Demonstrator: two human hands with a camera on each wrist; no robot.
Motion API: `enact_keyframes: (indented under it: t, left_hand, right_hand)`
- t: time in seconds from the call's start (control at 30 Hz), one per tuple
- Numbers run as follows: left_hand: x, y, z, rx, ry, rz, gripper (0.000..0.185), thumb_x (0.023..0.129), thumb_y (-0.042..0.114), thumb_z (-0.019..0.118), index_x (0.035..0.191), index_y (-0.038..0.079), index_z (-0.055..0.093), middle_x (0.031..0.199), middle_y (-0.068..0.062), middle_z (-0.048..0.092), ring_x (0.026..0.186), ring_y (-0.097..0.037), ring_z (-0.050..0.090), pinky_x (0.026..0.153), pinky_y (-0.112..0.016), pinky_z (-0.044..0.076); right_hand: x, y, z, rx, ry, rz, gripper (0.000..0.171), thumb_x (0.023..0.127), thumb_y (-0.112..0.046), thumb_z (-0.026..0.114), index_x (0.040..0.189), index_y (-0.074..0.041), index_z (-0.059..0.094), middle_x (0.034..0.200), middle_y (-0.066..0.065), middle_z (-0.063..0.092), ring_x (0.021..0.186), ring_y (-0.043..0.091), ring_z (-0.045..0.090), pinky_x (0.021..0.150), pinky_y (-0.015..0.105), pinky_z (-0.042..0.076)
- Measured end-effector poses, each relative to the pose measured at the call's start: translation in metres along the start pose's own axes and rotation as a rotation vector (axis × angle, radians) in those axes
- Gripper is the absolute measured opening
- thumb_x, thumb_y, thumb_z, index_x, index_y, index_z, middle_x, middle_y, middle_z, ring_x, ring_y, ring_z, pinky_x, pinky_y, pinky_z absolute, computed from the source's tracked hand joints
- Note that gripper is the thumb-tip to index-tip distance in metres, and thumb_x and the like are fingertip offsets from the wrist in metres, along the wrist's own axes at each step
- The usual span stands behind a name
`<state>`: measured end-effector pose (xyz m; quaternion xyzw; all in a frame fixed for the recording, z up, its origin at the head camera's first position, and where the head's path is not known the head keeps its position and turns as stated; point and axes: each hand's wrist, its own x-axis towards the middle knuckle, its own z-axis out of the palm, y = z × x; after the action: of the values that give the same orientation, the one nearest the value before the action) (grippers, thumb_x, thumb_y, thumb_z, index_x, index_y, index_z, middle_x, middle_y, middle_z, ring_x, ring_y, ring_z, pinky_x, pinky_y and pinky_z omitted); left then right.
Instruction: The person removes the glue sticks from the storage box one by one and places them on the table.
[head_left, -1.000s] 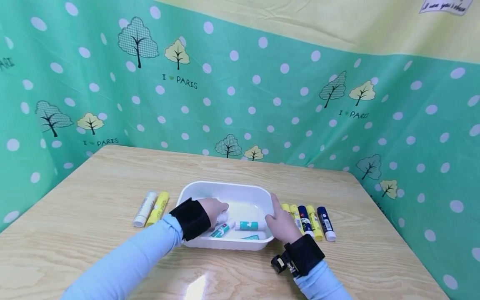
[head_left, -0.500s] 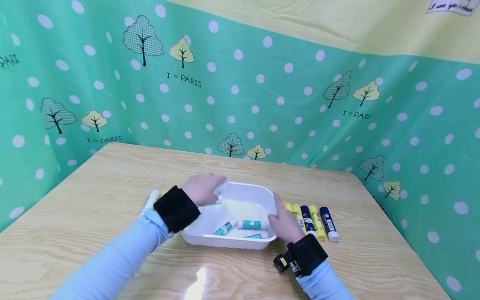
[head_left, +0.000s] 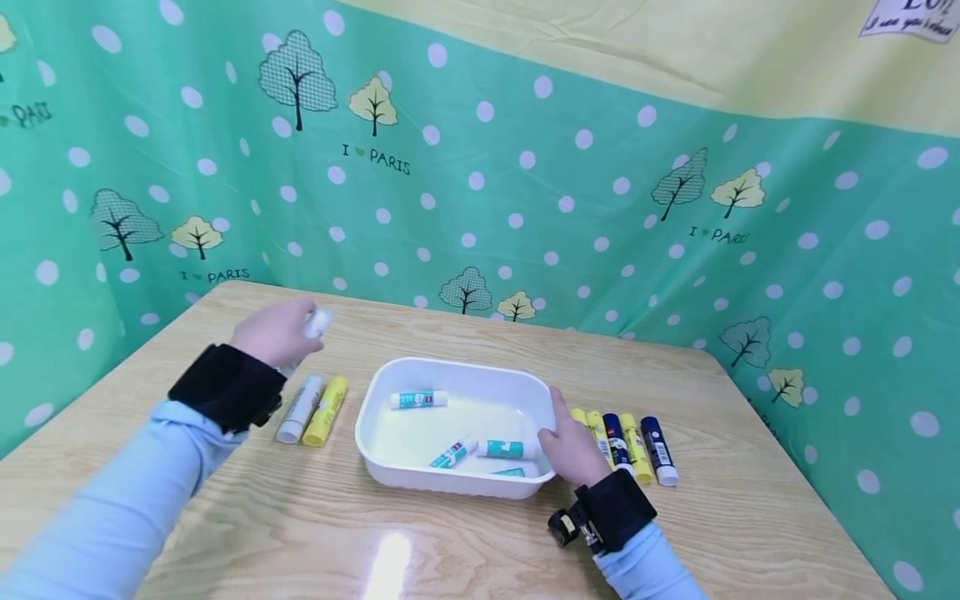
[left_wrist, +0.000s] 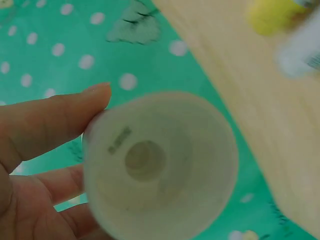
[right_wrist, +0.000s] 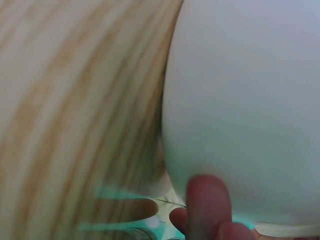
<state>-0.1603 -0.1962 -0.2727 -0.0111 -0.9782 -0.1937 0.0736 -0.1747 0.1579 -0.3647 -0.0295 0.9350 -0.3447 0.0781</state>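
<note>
My left hand (head_left: 273, 333) pinches a glue stick in the air over the left part of the table. Its white end (head_left: 318, 322) shows in the head view, and its round whitish end (left_wrist: 160, 165) with a hole in the left wrist view; the rest of it is mostly hidden. With the right hand (head_left: 573, 446) I grip the right rim of a white plastic basin (head_left: 450, 482), the thumb (right_wrist: 209, 207) against its wall. Several teal-and-white glue sticks lie loose inside, one teal-and-white glue stick (head_left: 418, 400) near the basin's back left.
Left of the basin, a white glue stick (head_left: 300, 408) and a yellow glue stick (head_left: 326, 411) lie side by side. A row of yellow and navy glue sticks, ending in a navy glue stick (head_left: 659, 450), lies right of it. A green curtain (head_left: 495, 183) hangs behind the wooden table (head_left: 450, 550).
My left hand has come up out of the basin with a glue stick and moved left, past the pair on the table. The right hand has kept its grip on the basin.
</note>
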Motion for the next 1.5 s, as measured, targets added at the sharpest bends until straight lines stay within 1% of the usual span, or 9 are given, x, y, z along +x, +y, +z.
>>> enact_keyframes:
  t: [0.13,0.23,0.33,0.6,0.87,1.03,1.23,1.43,1.5]
  left_hand:
    - [-0.001,-0.025,0.01,0.015,-0.056,-0.085,0.046,0.074,0.014,0.06,0.109,-0.012,0.045,0.094,-0.027,0.055,0.075,-0.032,0.052,0.061,-0.04,0.041]
    - [-0.003,-0.035,0.019,0.035,-0.106,-0.116,0.044,0.073,0.013,0.059,0.106,-0.014,0.046,0.088,-0.026,0.055,0.071,-0.03,0.051,0.06,-0.038,0.04]
    - [-0.004,-0.037,0.027,0.049,-0.139,-0.124,0.04,0.071,0.011,0.059,0.1,-0.014,0.048,0.082,-0.023,0.056,0.067,-0.028,0.05,0.058,-0.036,0.04]
    - [-0.01,-0.039,0.041,0.127,-0.15,-0.171,0.034,0.065,0.01,0.059,0.092,-0.01,0.052,0.077,-0.02,0.054,0.065,-0.027,0.049,0.055,-0.037,0.039]
    - [-0.009,-0.048,0.052,0.086,-0.209,-0.216,0.035,0.072,0.012,0.056,0.095,-0.014,0.051,0.076,-0.018,0.053,0.066,-0.026,0.048,0.06,-0.035,0.039]
    - [-0.009,-0.05,0.054,0.051,-0.24,-0.248,0.034,0.074,0.012,0.054,0.096,-0.014,0.05,0.076,-0.018,0.053,0.066,-0.026,0.048,0.061,-0.035,0.039]
    - [-0.007,-0.049,0.052,0.028,-0.257,-0.255,0.034,0.076,0.01,0.053,0.098,-0.014,0.049,0.083,-0.021,0.054,0.072,-0.028,0.048,0.068,-0.04,0.04]
    - [-0.01,-0.05,0.05,0.096,-0.239,-0.186,0.032,0.072,0.009,0.053,0.093,-0.015,0.049,0.079,-0.022,0.053,0.069,-0.027,0.048,0.067,-0.039,0.04]
    - [-0.01,-0.051,0.05,0.102,-0.239,-0.173,0.031,0.073,0.008,0.052,0.093,-0.015,0.049,0.079,-0.022,0.053,0.069,-0.027,0.048,0.067,-0.039,0.04]
  right_hand:
    - [0.0,0.001,0.0,0.002,-0.005,0.009,0.063,0.087,-0.014,0.037,0.139,-0.019,0.001,0.123,0.022,0.043,0.045,0.017,0.04,0.043,0.025,0.036]
    - [0.0,0.003,0.0,0.01,-0.01,0.019,0.064,0.087,-0.014,0.037,0.139,-0.019,0.001,0.124,0.022,0.043,0.045,0.018,0.041,0.043,0.025,0.037]
    - [-0.002,0.004,0.0,0.008,-0.01,0.015,0.064,0.087,-0.014,0.037,0.139,-0.018,0.0,0.125,0.023,0.041,0.046,0.018,0.042,0.043,0.025,0.037]
    - [-0.001,0.006,-0.001,0.02,-0.012,0.015,0.064,0.087,-0.015,0.037,0.139,-0.018,0.0,0.124,0.022,0.042,0.045,0.018,0.041,0.044,0.026,0.036]
    - [0.0,0.004,0.0,0.017,-0.007,0.005,0.064,0.087,-0.015,0.037,0.139,-0.018,0.0,0.124,0.022,0.042,0.045,0.018,0.041,0.043,0.026,0.037]
    - [-0.001,0.004,0.001,0.016,-0.01,-0.01,0.063,0.087,-0.014,0.037,0.139,-0.018,0.001,0.124,0.022,0.042,0.045,0.018,0.042,0.043,0.026,0.037]
    - [-0.002,0.003,-0.001,0.003,0.001,-0.035,0.063,0.087,-0.014,0.037,0.139,-0.016,0.001,0.121,0.023,0.044,0.044,0.018,0.041,0.043,0.026,0.037]
    - [-0.002,0.003,0.0,0.007,0.002,-0.043,0.064,0.087,-0.014,0.038,0.139,-0.016,0.002,0.117,0.024,0.047,0.044,0.018,0.042,0.043,0.027,0.037]
    - [-0.002,0.003,-0.001,0.009,0.001,-0.036,0.064,0.087,-0.014,0.038,0.139,-0.016,0.001,0.118,0.023,0.046,0.044,0.018,0.042,0.043,0.027,0.037]
